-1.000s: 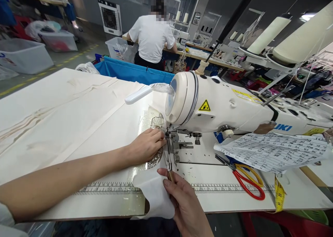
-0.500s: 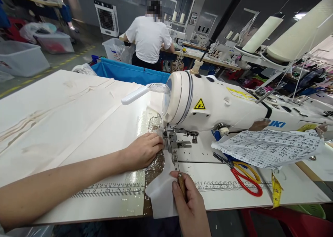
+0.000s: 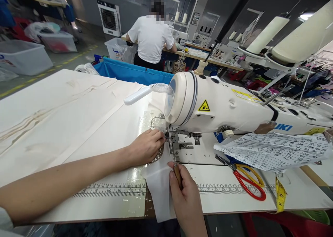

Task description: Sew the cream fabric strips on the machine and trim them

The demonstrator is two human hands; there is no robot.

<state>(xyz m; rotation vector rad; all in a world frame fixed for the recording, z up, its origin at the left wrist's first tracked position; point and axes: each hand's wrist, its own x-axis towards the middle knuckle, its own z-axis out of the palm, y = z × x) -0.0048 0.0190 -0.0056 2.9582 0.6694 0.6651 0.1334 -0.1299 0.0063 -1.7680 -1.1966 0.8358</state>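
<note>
A white sewing machine (image 3: 208, 102) reaches in from the right, its needle area near the table's middle. Just left of the needle, my left hand (image 3: 147, 147) presses its fingers down on pale fabric (image 3: 160, 188) that hangs toward the front edge. My right hand (image 3: 184, 192) is wrapped round the wooden handle of an awl (image 3: 178, 174), whose thin metal shaft points up to the presser foot. The fabric's far end is hidden under my left hand and the machine head.
Red and yellow scissors (image 3: 249, 181), a measuring tape (image 3: 280, 195) and a written sheet (image 3: 273, 152) lie to the right. Cream fabric (image 3: 85, 102) covers the table's left. A blue cloth bin (image 3: 130, 70) stands behind; beyond it sits a person in white (image 3: 153, 39).
My right hand has moved the awl slightly left and up, its tip now nearer the presser foot. The fabric's loose end has shifted left and down. The view has moved a little.
</note>
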